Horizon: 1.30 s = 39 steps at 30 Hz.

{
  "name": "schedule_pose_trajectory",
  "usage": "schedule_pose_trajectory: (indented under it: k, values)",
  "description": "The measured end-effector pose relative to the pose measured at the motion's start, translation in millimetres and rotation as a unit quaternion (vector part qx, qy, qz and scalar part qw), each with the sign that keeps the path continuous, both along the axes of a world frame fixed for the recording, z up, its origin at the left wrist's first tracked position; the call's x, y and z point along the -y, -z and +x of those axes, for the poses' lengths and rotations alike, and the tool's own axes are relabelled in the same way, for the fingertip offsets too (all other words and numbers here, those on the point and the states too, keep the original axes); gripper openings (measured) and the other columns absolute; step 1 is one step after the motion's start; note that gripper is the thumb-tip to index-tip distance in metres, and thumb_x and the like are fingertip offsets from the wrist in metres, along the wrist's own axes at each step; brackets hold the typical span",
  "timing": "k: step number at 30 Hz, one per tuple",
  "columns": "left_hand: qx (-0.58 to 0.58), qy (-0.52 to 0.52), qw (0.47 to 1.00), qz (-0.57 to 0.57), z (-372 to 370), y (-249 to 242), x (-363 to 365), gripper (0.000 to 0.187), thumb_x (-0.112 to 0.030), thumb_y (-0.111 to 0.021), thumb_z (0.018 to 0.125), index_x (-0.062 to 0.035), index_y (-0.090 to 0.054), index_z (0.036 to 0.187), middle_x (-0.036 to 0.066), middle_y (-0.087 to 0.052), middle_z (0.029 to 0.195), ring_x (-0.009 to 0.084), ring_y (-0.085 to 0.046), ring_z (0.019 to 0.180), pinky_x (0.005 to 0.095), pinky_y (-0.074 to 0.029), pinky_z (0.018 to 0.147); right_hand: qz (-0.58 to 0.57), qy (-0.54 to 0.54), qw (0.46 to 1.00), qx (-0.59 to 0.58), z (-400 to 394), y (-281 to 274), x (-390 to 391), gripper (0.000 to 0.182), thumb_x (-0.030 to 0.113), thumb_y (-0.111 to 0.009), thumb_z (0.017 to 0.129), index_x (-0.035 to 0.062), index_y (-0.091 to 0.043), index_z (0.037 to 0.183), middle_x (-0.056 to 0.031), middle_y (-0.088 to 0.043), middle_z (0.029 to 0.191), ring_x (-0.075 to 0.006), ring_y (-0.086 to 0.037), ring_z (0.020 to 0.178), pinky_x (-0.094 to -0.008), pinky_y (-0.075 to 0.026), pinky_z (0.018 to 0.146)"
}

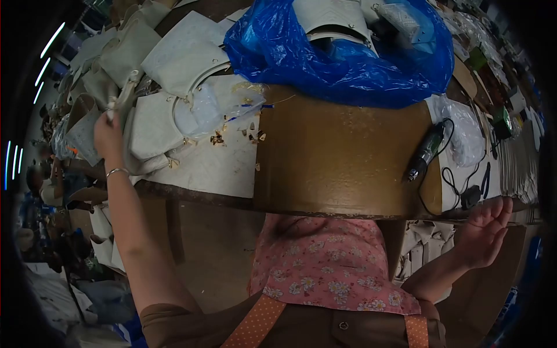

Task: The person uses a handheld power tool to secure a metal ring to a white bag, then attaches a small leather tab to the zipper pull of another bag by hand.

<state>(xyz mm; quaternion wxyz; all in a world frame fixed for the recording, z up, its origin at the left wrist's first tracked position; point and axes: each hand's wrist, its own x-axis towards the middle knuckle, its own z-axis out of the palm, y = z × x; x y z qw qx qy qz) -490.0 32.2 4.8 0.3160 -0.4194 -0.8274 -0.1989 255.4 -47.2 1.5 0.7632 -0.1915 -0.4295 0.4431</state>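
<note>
My left hand (108, 136), with a bracelet at the wrist, is closed on the end of a pale strap (125, 95) at the left of the table. White bag pieces (154, 124) lie just right of it, beside a clear plastic bag (203, 110) and small gold-coloured metal parts (219, 138). My right hand (486, 231) is palm up at the right front edge of the table, fingers apart, holding nothing. A small black object (470, 197) on a cord lies near its fingertips.
A blue plastic bag (348, 78) with white pieces inside stands at the back. A dark corded power tool (426, 149) lies on the right of the brown board (336, 156). Clear plastic (463, 133) and stacked sheets (519, 168) sit further right. Cartons stand below the table.
</note>
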Motion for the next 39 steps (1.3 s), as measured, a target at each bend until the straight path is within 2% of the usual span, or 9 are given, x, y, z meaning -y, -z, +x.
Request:
schedule_pose_trajectory:
  k: [4,7,11,14,17,30,32,36,39]
  values:
    - [0.081,0.081,0.961,0.251,44,-50,31,0.037,-0.032,-0.064,0.085,0.0008,-0.060,0.103,0.011,-0.065,0.091,0.0185,-0.061,0.078,0.0313,-0.048,0.070,0.034,-0.080,0.996,0.028,-24,8,-8,0.058,0.024,-0.056,0.085,-0.0026,-0.029,0.130,-0.0095,-0.037,0.107,-0.0170,-0.038,0.090,-0.0292,-0.036,0.076]
    - [0.253,0.336,0.824,0.379,143,-60,52,0.029,-0.021,-0.068,0.084,0.0013,-0.058,0.101,0.005,-0.061,0.090,0.0083,-0.055,0.081,0.0237,-0.046,0.072,-0.004,-0.114,0.990,0.077,-70,11,-16,0.055,0.028,-0.062,0.083,-0.0012,-0.037,0.121,-0.0097,-0.045,0.104,-0.0184,-0.047,0.091,-0.0304,-0.042,0.076]
    - [0.239,0.365,0.825,0.361,278,6,66,0.031,-0.011,-0.071,0.077,0.0003,-0.056,0.102,0.008,-0.055,0.099,0.0177,-0.055,0.087,0.0306,-0.046,0.080,0.034,-0.140,0.942,0.304,-139,17,-28,0.058,0.026,-0.071,0.073,-0.0022,-0.045,0.118,-0.0144,-0.050,0.110,-0.0243,-0.054,0.099,-0.0329,-0.045,0.081]
    - [0.244,0.541,0.790,0.156,353,39,69,0.027,-0.013,-0.069,0.073,-0.0028,-0.054,0.092,0.012,-0.051,0.090,0.0257,-0.053,0.080,0.0361,-0.044,0.072,0.113,-0.157,0.899,0.393,-170,12,-41,0.061,0.021,-0.073,0.067,-0.0028,-0.048,0.118,-0.0173,-0.051,0.112,-0.0281,-0.053,0.102,-0.0339,-0.044,0.085]
    - [0.369,0.675,0.621,0.151,412,79,72,0.040,-0.024,-0.079,0.068,-0.0074,-0.047,0.084,0.010,-0.052,0.080,0.0238,-0.053,0.071,0.0316,-0.044,0.060,0.108,-0.132,0.885,0.434,-181,17,-39,0.055,0.025,-0.073,0.069,-0.0020,-0.048,0.110,-0.0154,-0.049,0.110,-0.0261,-0.051,0.103,-0.0336,-0.040,0.090]
    - [0.552,0.631,0.534,0.111,428,76,81,0.045,-0.019,-0.083,0.064,-0.0078,-0.043,0.083,0.006,-0.047,0.086,0.0161,-0.050,0.075,0.0254,-0.042,0.065,0.058,-0.191,0.915,0.350,-153,31,-40,0.017,0.008,-0.069,0.070,0.0021,-0.058,0.080,-0.0139,-0.057,0.095,-0.0263,-0.058,0.096,-0.0329,-0.046,0.079]
    - [0.660,0.611,0.432,0.069,417,59,78,0.042,-0.018,-0.077,0.068,-0.0027,-0.048,0.094,0.007,-0.045,0.088,0.0163,-0.050,0.079,0.0244,-0.042,0.069,0.016,-0.160,0.921,0.355,-154,27,-37,0.013,0.003,-0.068,0.069,0.0015,-0.058,0.078,-0.0135,-0.061,0.088,-0.0247,-0.061,0.086,-0.0311,-0.047,0.075]
    - [0.621,0.685,0.380,-0.023,394,34,56,0.040,-0.011,-0.068,0.075,0.0020,-0.052,0.110,0.007,-0.049,0.091,0.0161,-0.051,0.080,0.0246,-0.043,0.071,-0.096,-0.155,0.932,0.314,-159,18,-30,0.013,-0.001,-0.068,0.067,0.0011,-0.059,0.077,-0.0127,-0.062,0.084,-0.0221,-0.062,0.079,-0.0287,-0.047,0.070]
    - [0.553,0.686,0.465,-0.092,393,18,51,0.038,-0.006,-0.064,0.079,0.0010,-0.058,0.115,0.008,-0.055,0.093,0.0159,-0.055,0.082,0.0254,-0.045,0.072,-0.008,-0.110,0.924,0.366,-158,15,-33,0.013,0.000,-0.071,0.070,0.0021,-0.062,0.078,-0.0082,-0.063,0.077,-0.0204,-0.063,0.070,-0.0279,-0.049,0.065]
